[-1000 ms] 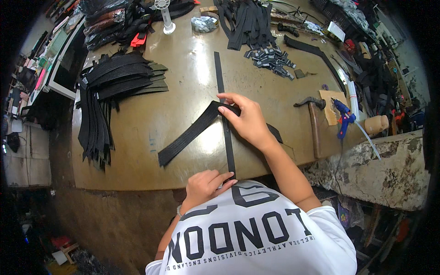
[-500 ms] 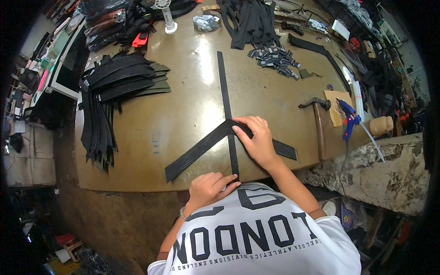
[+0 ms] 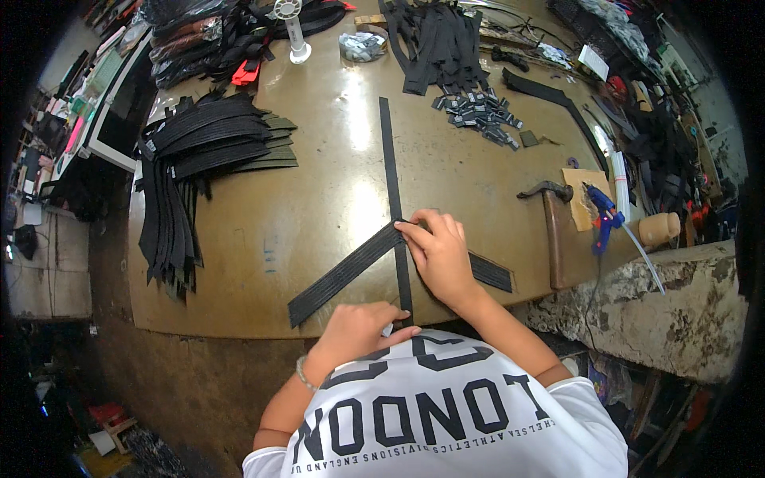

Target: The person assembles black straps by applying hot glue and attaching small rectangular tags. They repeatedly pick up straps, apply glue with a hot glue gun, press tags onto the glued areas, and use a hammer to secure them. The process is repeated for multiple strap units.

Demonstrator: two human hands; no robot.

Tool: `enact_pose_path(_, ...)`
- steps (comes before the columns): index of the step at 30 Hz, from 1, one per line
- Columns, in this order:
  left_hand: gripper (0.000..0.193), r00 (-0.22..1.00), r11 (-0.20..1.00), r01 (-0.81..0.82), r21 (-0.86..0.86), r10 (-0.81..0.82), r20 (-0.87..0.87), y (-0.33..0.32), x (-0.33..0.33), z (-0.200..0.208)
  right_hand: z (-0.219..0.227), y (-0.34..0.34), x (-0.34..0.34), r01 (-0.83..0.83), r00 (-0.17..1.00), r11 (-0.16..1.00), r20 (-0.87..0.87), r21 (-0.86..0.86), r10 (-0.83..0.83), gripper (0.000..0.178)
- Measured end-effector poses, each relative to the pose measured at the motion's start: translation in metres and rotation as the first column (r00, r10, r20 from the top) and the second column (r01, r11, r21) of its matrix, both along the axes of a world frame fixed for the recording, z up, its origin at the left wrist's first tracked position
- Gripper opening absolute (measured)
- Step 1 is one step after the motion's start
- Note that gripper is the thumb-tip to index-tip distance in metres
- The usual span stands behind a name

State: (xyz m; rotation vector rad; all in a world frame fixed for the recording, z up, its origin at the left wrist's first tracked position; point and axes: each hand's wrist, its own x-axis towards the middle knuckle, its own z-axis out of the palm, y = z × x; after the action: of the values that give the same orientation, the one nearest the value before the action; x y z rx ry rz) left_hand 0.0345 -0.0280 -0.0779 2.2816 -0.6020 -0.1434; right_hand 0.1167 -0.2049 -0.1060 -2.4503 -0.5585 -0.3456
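A long narrow black strap [image 3: 388,151] lies along the table, its near end at the front edge. Across it sits a wide, stitched black strap piece [image 3: 343,275], bent into a shallow upside-down V. My right hand [image 3: 440,259] is closed at the bend, thumb and fingertips pinching the piece where it meets the narrow strap; it hides part of the right arm of the V. Down at the table edge, my left hand [image 3: 360,331] has its thumb and forefinger around the narrow strap's near end. A small whitish bit shows between those fingers, too small to name.
Stacked black bent straps [image 3: 207,143] lie at the left. Small dark buckle-like pieces [image 3: 478,115] and a bundle of black straps [image 3: 438,48] are at the back. A hammer [image 3: 554,231] and blue glue gun [image 3: 603,211] lie on the right. A white spool [image 3: 295,36] stands far back.
The view has shifted slightly. My right fingers have drawn in to a tighter pinch at the bend. My left hand stays at the narrow strap's near end.
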Motion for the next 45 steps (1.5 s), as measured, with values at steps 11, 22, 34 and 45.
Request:
enact_pose_path(11, 0.025, 0.928, 0.940, -0.329, 0.086, 0.305, 0.211, -0.008, 0.058, -0.008, 0.016, -0.090, -0.018, 0.524, 0.844, 0.850, 0.105, 0.054, -0.527, 0.044)
enact_pose_path(22, 0.029, 0.921, 0.940, -0.337, 0.063, 0.314, 0.232, -0.007, 0.058, -0.012, 0.029, -0.284, 0.023, 0.852, 0.522, 0.505, -0.156, 0.134, -0.839, 0.049)
enact_pose_path(34, 0.020, 0.889, 0.905, -0.421, -0.064, 0.426, 0.168, -0.004, 0.060, -0.022, 0.081, -0.071, 0.036, -0.094, 0.920, 0.987, -0.367, 0.130, 0.136, 0.049)
enact_pose_path(45, 0.021, 0.896, 0.908, -0.419, -0.026, 0.418, 0.148, -0.005, 0.061, -0.017, 0.077, -0.054, 0.048, -0.098, 0.905, 0.995, -0.417, -0.008, 0.086, 0.052)
